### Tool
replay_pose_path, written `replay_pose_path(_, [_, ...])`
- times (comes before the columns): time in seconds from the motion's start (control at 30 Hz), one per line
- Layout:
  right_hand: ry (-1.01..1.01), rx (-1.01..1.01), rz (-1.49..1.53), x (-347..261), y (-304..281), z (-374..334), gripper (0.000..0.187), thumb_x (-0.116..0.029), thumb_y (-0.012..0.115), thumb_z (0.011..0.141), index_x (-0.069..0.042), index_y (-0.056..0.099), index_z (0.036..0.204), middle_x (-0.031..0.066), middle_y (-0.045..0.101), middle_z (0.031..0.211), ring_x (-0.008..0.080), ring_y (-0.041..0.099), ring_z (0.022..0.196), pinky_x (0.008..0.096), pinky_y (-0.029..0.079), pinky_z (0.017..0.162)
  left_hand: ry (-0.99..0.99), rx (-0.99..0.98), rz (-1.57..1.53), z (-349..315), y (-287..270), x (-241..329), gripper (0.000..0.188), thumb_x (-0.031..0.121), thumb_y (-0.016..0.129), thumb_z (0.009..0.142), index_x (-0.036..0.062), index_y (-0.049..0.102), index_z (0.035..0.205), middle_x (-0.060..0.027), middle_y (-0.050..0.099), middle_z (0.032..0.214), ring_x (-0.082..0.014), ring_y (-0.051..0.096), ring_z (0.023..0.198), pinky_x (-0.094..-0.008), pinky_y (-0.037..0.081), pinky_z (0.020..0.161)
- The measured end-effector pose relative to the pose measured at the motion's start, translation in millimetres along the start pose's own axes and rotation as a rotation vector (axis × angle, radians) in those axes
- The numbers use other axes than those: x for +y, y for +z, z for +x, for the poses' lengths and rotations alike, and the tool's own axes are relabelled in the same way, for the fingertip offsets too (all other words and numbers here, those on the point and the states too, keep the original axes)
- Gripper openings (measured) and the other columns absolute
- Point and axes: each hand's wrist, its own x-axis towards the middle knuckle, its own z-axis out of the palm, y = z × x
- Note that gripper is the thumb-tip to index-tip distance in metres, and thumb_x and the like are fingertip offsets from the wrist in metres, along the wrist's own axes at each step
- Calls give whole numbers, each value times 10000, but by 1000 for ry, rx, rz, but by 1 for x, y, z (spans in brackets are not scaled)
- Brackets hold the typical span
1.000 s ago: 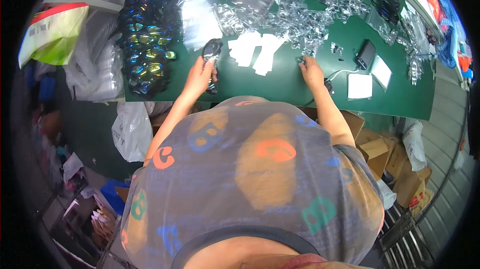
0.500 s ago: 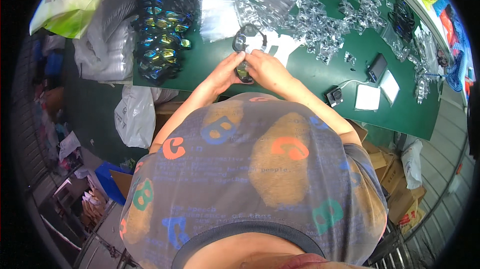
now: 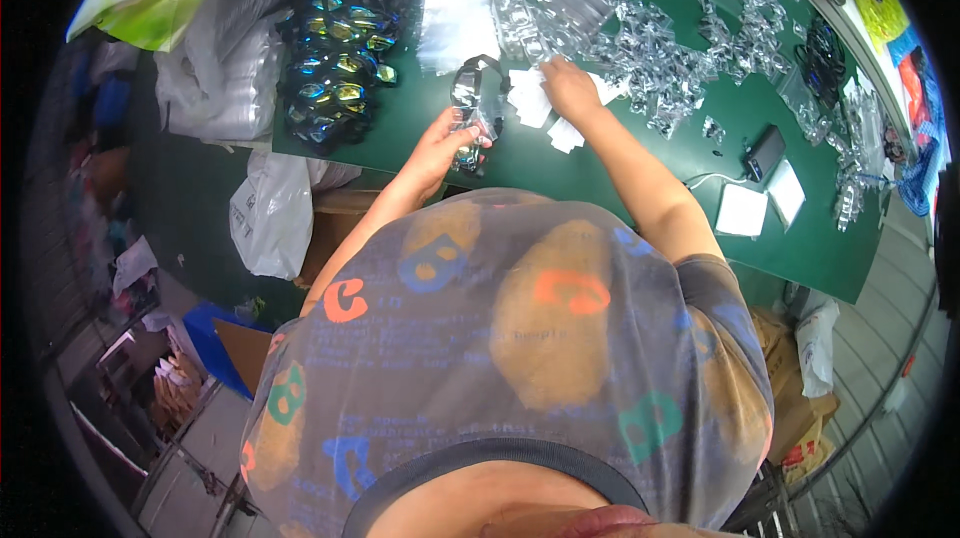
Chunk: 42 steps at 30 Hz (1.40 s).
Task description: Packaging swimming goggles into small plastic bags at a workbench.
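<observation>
My left hand (image 3: 436, 152) is closed around a pair of dark swim goggles (image 3: 465, 88), near the table's front edge. Their black strap loops up beyond the fingers, and part of the lenses is hidden by the hand. Farther right, my right hand (image 3: 573, 92) reaches over the table with its fingers bent and close together. Its fingertips touch down between white paper cards (image 3: 530, 100) and clear plastic pieces (image 3: 518, 26); whatever they pinch is too small to make out. A stack of clear plastic bags (image 3: 458, 23) lies beyond the goggles.
A heap of shiny-lensed goggles (image 3: 340, 63) covers the table's left end. Clear plastic parts (image 3: 660, 68) spread across the back and right. A black box-shaped device (image 3: 765, 151) with a white cable stands near white pads (image 3: 742, 210). White plastic bags (image 3: 272, 213) hang at the left edge.
My right hand has left the goggles and moved right and away to the cards and clear plastic. The left hand keeps the goggles, now slightly farther left. The white cards are more exposed.
</observation>
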Motion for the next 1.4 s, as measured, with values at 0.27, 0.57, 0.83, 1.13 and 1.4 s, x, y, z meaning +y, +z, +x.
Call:
replay_pose_path(0.27, [-28,-147,-126,16,9,28,128,-192,670,876,-82,708,931,110,640,1036,327,624,1071,491,505,887,-82,-4,-237,0,0,16,320,197,526,1001,30,528,1274,-117,657,1080,-232,677,992,-431,586,845])
replay_pose_path(0.57, [104,323,489,-21,-70,0,175,-197,635,985,-53,672,1076,85,700,911,213,698,808,350,542,705,45,25,-268,15,0,10,299,212,449,1030,12,504,1244,-145,675,1064,-237,689,966,-398,577,842])
replay_pose_path(0.83, [449,-40,1411,-121,-80,-18,136,-181,653,987,-99,614,1087,-10,661,756,63,568,583,236,437,492,155,75,-207,37,30,9,395,270,404,1075,3,510,1346,-75,619,1259,-161,572,1187,-314,443,1036])
replay_pose_path(1.13, [395,99,881,-127,-71,-4,152,-172,698,959,-61,616,1023,9,683,745,53,580,687,230,456,601,182,23,-42,39,48,26,496,331,536,1056,30,442,1439,-82,593,1311,-199,570,1218,-348,476,1007])
replay_pose_path(1.4, [596,401,1323,-84,-72,-19,293,-336,592,1027,-64,613,1135,-15,610,816,94,518,695,265,450,676,46,-214,-354,24,29,57,465,258,540,1026,21,446,1415,-98,640,1129,-218,659,1001,-402,602,771])
